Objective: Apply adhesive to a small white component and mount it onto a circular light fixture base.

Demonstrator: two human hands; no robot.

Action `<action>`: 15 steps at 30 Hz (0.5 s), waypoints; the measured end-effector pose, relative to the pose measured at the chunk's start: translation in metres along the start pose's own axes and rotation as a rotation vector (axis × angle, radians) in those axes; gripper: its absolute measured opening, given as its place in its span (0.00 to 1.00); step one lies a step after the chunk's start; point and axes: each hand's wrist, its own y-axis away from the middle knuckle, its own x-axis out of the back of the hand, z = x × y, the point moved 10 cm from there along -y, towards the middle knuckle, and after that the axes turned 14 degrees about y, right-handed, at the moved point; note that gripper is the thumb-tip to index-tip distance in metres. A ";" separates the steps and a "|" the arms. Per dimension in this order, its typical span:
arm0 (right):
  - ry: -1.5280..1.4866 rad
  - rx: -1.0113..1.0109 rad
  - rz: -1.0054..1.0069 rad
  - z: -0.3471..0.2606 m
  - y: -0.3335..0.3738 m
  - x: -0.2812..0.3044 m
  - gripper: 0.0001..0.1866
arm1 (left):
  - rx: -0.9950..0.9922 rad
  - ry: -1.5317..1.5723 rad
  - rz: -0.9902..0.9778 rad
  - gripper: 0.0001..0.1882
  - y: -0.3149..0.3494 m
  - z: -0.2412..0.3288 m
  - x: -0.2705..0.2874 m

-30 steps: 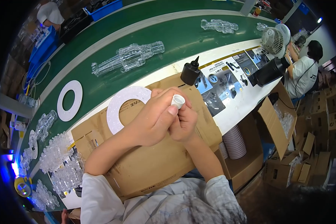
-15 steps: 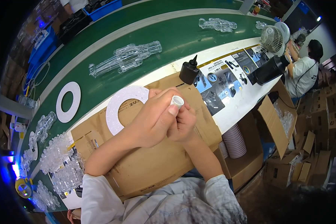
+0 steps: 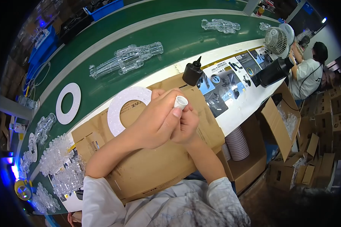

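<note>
Over the cardboard sheet [image 3: 155, 170], my two hands meet around a small white tube-shaped piece [image 3: 181, 101], whose round open end faces up. My left hand [image 3: 155, 123] is closed on it, the thumb pressed against its side. Close against the left one, my right hand [image 3: 188, 125] is closed too; its fingers are curled below the white piece, and what they grip is partly hidden. Just left of my hands, a flat white speckled ring [image 3: 113, 113] lies on the cardboard. A black bottle with a pointed nozzle [image 3: 192, 73] stands beyond them.
A green conveyor belt [image 3: 98, 89] carries clear plastic assemblies [image 3: 130, 58] and another white ring [image 3: 69, 87]. Clear parts [image 3: 60, 159] are heaped at left. Rightward are a black cylindrical device [image 3: 272, 72], a fan [image 3: 276, 41], an open carton with stacked rings [image 3: 237, 143] and a seated person [image 3: 310, 72].
The clear assemblies and the ring on the belt have shifted very slightly left. My hands keep almost the same pose, with the white piece tipped a little.
</note>
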 end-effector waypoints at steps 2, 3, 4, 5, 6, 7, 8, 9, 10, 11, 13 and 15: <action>0.017 0.009 0.005 -0.004 -0.002 0.000 0.12 | 0.010 0.015 -0.002 0.12 0.000 -0.002 0.000; 0.035 0.018 0.010 -0.006 -0.003 0.001 0.12 | 0.019 0.030 -0.005 0.12 0.000 -0.004 -0.001; 0.034 0.017 0.011 -0.006 -0.003 0.000 0.12 | 0.020 0.030 -0.005 0.12 0.001 -0.005 -0.001; 0.033 0.018 0.022 -0.007 -0.003 0.000 0.12 | 0.032 0.033 -0.004 0.12 0.001 -0.007 -0.001; 0.032 0.018 0.032 -0.006 -0.003 0.001 0.12 | 0.044 0.036 -0.004 0.12 0.001 -0.009 -0.001; 0.031 0.018 0.033 -0.006 -0.002 0.001 0.12 | 0.045 0.036 -0.004 0.12 0.001 -0.008 -0.001; 0.069 0.039 0.043 -0.006 -0.001 0.002 0.12 | 0.026 0.045 -0.003 0.12 0.000 -0.006 -0.001; 0.108 0.060 0.053 -0.007 -0.001 0.003 0.11 | 0.007 0.055 -0.001 0.12 -0.001 -0.004 -0.001; 0.107 0.059 0.055 -0.007 -0.002 0.003 0.11 | 0.008 0.054 -0.002 0.12 -0.001 -0.004 -0.002; 0.125 0.073 0.070 -0.010 -0.003 0.003 0.11 | 0.006 0.082 0.013 0.13 -0.001 -0.006 -0.002; 0.144 0.085 0.087 -0.011 -0.002 0.004 0.11 | 0.004 0.110 0.027 0.13 0.000 -0.007 -0.001; 0.131 0.067 0.083 -0.009 0.001 0.003 0.10 | 0.007 0.098 0.029 0.14 0.001 -0.009 0.000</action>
